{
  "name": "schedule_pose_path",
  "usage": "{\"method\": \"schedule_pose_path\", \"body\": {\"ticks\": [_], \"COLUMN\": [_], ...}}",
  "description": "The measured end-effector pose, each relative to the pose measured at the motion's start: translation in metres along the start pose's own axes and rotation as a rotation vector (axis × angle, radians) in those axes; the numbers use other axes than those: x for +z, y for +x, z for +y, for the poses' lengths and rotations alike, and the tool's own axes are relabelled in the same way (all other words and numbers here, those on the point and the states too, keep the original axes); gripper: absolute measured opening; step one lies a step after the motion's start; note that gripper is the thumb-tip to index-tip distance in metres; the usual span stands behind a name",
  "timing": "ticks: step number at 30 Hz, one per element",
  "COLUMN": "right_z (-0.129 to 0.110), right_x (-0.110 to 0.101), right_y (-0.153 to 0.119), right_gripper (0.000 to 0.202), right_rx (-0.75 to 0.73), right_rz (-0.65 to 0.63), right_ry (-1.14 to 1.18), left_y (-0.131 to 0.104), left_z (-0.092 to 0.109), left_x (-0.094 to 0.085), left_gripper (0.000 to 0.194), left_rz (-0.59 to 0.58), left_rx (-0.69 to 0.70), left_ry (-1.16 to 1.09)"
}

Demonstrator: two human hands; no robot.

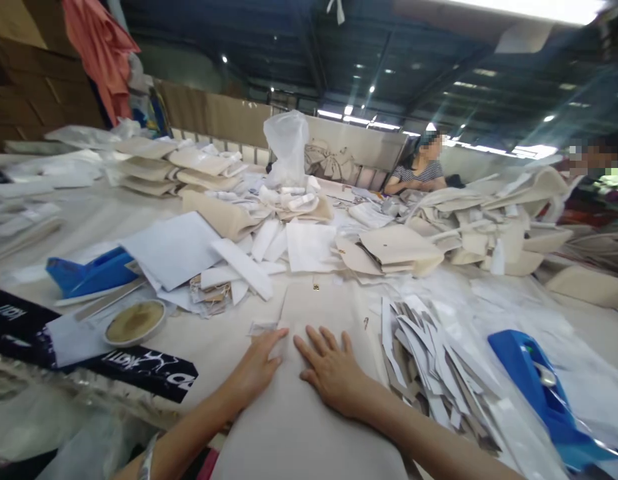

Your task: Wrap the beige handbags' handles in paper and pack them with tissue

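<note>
A long beige panel [309, 420] with a small metal clasp [316, 287] near its far end lies flat in front of me, its near end reaching the table's front edge. My right hand [333, 370] rests on top of it with fingers spread. At the panel's left edge, my left hand [256, 370] has its thumb and fingers apart, the fingertips touching the border. Neither hand grips anything. To the right lies a heap of thin white and grey strips [433, 360]. White sheets [173, 250] and small tags [211, 293] lie to the left.
Blue tape dispensers stand on the left [91, 270] and right [533, 393]. A round tin [135, 321] sits near the left front edge. Stacked beige pieces [493, 213] and a folded beige pouch [393, 250] lie farther back. Another person [419, 167] sits across the table.
</note>
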State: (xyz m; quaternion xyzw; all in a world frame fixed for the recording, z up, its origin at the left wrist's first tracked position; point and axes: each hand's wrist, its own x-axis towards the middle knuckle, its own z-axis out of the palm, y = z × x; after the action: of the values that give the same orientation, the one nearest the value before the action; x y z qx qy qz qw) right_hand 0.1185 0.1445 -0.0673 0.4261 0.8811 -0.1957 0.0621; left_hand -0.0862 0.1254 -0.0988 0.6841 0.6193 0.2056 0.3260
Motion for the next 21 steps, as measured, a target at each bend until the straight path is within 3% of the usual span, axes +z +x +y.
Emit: {"method": "schedule_pose_path", "body": {"ticks": [3,5,7,9,14,21], "right_z": [0.007,0.014,0.022,0.032,0.064,0.105], "right_x": [0.005,0.006,0.006,0.007,0.008,0.006], "right_y": [0.002,0.001,0.0,-0.001,-0.002,-0.002], "right_gripper": [0.062,0.064,0.065,0.063,0.058,0.047], "right_rx": [-0.035,-0.062,-0.102,-0.167,-0.3,-0.236], "right_rz": [0.026,0.055,0.075,0.107,0.188,0.202], "right_ry": [0.042,0.059,0.05,0.034,0.113,0.228], "left_y": [0.002,0.005,0.009,0.01,0.008,0.003], "left_z": [0.015,0.023,0.029,0.03,0.031,0.04], "left_x": [0.001,0.009,0.023,0.037,0.048,0.039], "left_gripper": [0.052,0.052,0.06,0.071,0.086,0.083], "left_rz": [0.087,0.162,0.132,0.055,-0.029,-0.095], "left_rx": [0.072,0.236,0.444,0.563,0.552,0.549], "left_ry": [0.308,0.426,0.454,0.474,0.544,0.513]}}
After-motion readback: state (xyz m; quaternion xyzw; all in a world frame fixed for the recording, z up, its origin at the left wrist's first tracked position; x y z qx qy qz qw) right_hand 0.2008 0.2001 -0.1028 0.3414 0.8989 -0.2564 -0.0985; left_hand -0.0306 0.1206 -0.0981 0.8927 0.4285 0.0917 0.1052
